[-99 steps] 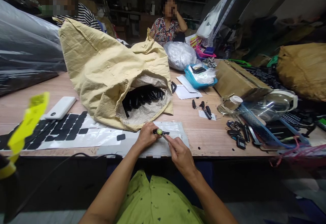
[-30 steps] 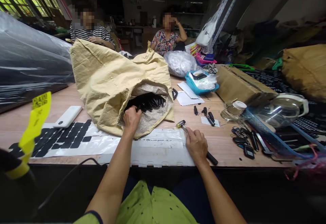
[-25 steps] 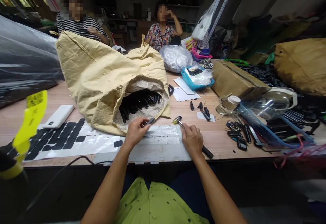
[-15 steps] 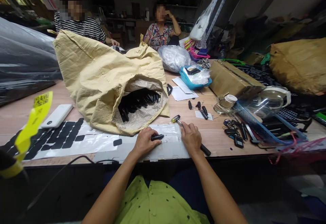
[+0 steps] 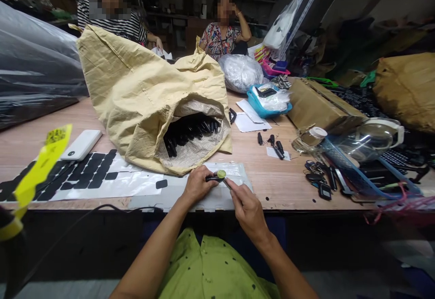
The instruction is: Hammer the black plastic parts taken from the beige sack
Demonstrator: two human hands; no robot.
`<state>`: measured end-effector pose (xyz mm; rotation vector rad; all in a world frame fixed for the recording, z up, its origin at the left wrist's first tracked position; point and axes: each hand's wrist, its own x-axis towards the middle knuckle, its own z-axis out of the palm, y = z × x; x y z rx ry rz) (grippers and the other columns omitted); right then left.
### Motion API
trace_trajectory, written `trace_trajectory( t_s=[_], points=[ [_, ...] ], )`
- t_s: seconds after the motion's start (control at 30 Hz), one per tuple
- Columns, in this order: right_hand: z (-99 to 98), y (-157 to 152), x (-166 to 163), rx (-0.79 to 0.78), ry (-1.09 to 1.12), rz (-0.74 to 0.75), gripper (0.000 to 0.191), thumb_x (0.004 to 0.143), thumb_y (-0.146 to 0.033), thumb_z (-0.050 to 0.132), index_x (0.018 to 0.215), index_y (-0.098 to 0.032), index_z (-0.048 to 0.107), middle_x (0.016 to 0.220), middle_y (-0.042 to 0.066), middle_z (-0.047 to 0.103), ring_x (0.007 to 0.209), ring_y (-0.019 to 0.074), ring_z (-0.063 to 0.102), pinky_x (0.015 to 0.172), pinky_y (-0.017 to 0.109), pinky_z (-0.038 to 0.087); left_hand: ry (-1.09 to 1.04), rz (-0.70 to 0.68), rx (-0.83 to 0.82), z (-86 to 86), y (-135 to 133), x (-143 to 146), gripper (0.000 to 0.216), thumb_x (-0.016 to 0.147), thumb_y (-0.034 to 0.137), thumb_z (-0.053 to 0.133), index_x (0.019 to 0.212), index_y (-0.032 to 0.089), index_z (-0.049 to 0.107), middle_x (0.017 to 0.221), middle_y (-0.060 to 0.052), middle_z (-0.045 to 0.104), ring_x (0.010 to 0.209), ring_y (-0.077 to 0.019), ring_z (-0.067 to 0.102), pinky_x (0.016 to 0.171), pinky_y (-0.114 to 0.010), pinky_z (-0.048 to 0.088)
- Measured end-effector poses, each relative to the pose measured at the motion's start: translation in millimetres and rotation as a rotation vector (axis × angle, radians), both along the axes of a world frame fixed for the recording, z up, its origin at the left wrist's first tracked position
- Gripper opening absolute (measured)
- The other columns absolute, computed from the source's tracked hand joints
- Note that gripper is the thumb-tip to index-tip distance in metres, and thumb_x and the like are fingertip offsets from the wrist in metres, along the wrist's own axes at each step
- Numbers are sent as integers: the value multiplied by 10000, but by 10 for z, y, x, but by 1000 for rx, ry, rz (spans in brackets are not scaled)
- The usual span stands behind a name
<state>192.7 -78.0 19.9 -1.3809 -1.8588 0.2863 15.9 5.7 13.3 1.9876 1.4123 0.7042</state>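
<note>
My left hand (image 5: 199, 185) is closed on a small black part (image 5: 211, 179), pressing it down on the white plastic sheet (image 5: 190, 194) at the table's near edge. My right hand (image 5: 247, 209) grips a small hammer by its handle; its yellow-green head (image 5: 221, 174) sits right at the black part. Just behind my hands lies a tan paper sack (image 5: 142, 93) on its side, its mouth showing several black parts (image 5: 190, 133) inside.
A sheet of black pads (image 5: 74, 176) and a white power bank (image 5: 80, 144) lie left. Loose black parts (image 5: 273, 145), a blue tray (image 5: 268, 102), a cardboard box (image 5: 317, 104), a glass jug (image 5: 370, 138) and key-like pieces (image 5: 319, 179) lie right. Two people sit across the table.
My left hand took a black part out of the sack and set it on the white sheet. My right hand brought the hammer from the table over to that part.
</note>
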Motion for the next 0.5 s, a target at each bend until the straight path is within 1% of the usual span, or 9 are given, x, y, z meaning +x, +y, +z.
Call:
trace_trajectory(
  t_s=[0.17, 0.23, 0.37, 0.5],
  points=[
    [-63, 4, 2, -22, -148, -24, 408, 988, -216, 391, 1305, -295, 636, 790, 16, 621, 684, 121, 610, 643, 194, 498, -41, -23, 17, -39, 5, -2, 41, 760, 186, 739, 785, 215, 753, 768, -9, 618, 799, -184, 583, 775, -316, 444],
    [-72, 18, 16, -12, -136, -29, 405, 989, -216, 391, 1298, -290, 641, 789, 15, 616, 690, 118, 611, 647, 190, 493, -54, -19, 19, -51, 8, -4, 51, 756, 187, 741, 791, 218, 761, 762, -10, 620, 794, -183, 584, 770, -312, 447],
    [-78, 6, 47, 29, -52, -67, 392, 998, -240, 407, 1328, -279, 616, 848, 26, 640, 766, 123, 630, 705, 202, 500, -70, -13, 29, -60, 12, -7, 101, 725, 180, 769, 819, 217, 771, 768, -12, 630, 813, -190, 591, 778, -314, 453],
    [-112, -20, 66, 11, -79, -62, 387, 1000, -248, 395, 1300, -281, 638, 806, 18, 626, 733, 122, 615, 676, 204, 491, -82, -15, 35, -57, 14, -9, 86, 729, 163, 760, 804, 204, 761, 770, -13, 632, 808, -187, 590, 774, -311, 450]
  ],
)
